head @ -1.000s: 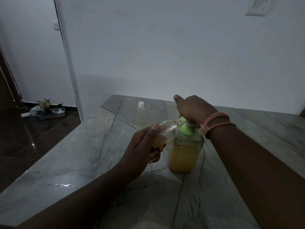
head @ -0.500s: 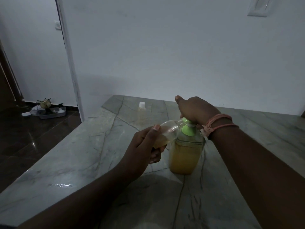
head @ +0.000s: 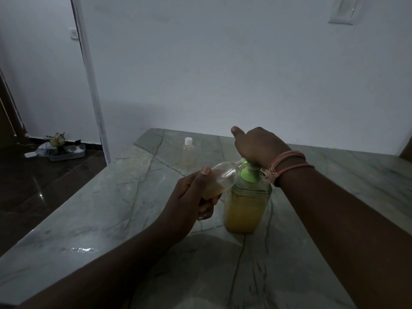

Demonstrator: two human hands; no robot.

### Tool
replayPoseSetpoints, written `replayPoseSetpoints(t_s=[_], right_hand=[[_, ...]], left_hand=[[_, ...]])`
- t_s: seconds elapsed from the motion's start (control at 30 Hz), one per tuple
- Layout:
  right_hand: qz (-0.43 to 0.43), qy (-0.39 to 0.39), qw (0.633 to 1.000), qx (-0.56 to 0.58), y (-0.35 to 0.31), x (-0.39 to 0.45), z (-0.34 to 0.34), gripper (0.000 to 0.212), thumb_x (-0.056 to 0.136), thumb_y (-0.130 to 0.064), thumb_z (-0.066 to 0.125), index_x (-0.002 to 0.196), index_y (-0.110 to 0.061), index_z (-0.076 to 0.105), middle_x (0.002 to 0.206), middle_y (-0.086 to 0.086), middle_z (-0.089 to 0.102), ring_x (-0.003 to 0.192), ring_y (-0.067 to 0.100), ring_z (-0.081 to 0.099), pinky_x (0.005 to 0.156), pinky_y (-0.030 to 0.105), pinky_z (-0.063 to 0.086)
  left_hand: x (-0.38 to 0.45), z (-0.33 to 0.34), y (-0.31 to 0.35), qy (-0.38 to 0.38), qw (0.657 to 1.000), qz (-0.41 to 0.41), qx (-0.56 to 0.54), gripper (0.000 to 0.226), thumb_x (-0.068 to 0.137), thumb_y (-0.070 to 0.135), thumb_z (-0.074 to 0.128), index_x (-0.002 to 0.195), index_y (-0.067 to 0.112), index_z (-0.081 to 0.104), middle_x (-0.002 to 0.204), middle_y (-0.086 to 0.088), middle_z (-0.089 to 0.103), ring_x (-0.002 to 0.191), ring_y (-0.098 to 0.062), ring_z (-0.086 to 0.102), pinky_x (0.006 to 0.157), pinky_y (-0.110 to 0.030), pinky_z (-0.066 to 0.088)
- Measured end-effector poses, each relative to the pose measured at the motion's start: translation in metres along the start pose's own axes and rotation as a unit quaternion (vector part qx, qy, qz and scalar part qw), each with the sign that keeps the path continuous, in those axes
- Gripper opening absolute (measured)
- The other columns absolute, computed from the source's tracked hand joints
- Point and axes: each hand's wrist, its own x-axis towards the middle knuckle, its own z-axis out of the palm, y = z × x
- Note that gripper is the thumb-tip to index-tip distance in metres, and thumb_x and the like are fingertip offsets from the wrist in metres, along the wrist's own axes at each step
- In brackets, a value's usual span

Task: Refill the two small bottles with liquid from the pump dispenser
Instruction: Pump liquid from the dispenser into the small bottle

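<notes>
Legible markings: none recorded.
Pump dispenser [head: 245, 210], hand-held small bottle [head: 219, 179] and capped small bottle [head: 188, 152] on the tabletop [head: 111, 208] carry no label, brand, number or sign that can be read; wall plate [head: 341, 11] likewise blank in dim light.

The pump dispenser [head: 246, 210] is clear, holding orange-yellow liquid, with a light green pump top [head: 250, 172]. The tilted small bottle [head: 219, 179] is transparent with amber liquid pooled low. The far small bottle [head: 188, 152] is pale yellowish with a white cap. The bench [head: 111, 208] is grey-green marble crossed by dark veins. Pinkish-orange threads [head: 287, 163] circle one wrist. The wall is white, the floor dark brown.
</notes>
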Motion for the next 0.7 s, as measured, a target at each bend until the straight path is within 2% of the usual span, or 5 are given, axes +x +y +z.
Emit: replayPoseSetpoints(t_s=[0.13,0.33,0.43,0.53,0.7], right_hand=[[-0.019,0.004,0.999,-0.036,-0.0042,0.0008,-0.0042,0.058,0.091,-0.062,0.03,0.102,-0.014,0.061,0.103,0.014,0.064,0.101,0.032,0.06,0.082,0.036,0.043],[-0.029,-0.039,0.999,0.007,-0.0013,-0.0029,-0.0008,0.048,0.1,-0.037,0.02,0.133,-0.024,0.052,0.131,0.016,0.053,0.114,0.035,0.052,0.098,0.042,0.041],[-0.023,-0.053,0.998,-0.024,-0.0031,-0.0024,-0.0039,0.045,0.099,-0.045,0.023,0.101,-0.028,0.064,0.114,0.018,0.056,0.104,0.032,0.054,0.097,0.039,0.042],[-0.015,-0.054,0.998,-0.037,-0.0065,0.0005,-0.0066,0.046,0.093,-0.056,0.028,0.07,-0.02,0.046,0.094,0.013,0.049,0.091,0.025,0.051,0.096,0.038,0.043],[-0.027,-0.037,0.999,-0.012,-0.005,0.0005,-0.0026,0.042,0.099,-0.035,0.025,0.126,-0.031,0.056,0.129,0.017,0.055,0.112,0.035,0.054,0.094,0.038,0.042]], left_hand=[[-0.0005,0.0002,0.0016,-0.008,1.0,-0.004,-0.001,0.053,0.108,0.039,0.033,0.095,-0.005,0.06,0.055,0.001,0.051,0.041,-0.01,0.036,0.04,-0.02,0.034],[0.0009,-0.0022,-0.0015,-0.015,1.0,-0.005,-0.016,0.065,0.099,0.051,0.038,0.11,-0.01,0.056,0.065,-0.009,0.051,0.044,-0.012,0.04,0.042,-0.022,0.036],[0.0008,-0.0022,-0.001,-0.015,1.0,0.005,-0.022,0.069,0.096,0.055,0.041,0.112,-0.01,0.056,0.067,-0.011,0.052,0.045,-0.012,0.041,0.042,-0.022,0.037],[0.001,-0.0032,-0.0005,-0.014,0.999,0.022,-0.026,0.062,0.099,0.052,0.038,0.119,-0.003,0.059,0.067,-0.007,0.056,0.045,-0.009,0.042,0.042,-0.021,0.038],[0.0022,-0.0065,-0.0013,-0.017,0.998,0.039,-0.046,0.066,0.095,0.062,0.043,0.128,0.008,0.062,0.073,-0.008,0.06,0.048,-0.009,0.042,0.043,-0.021,0.039]])
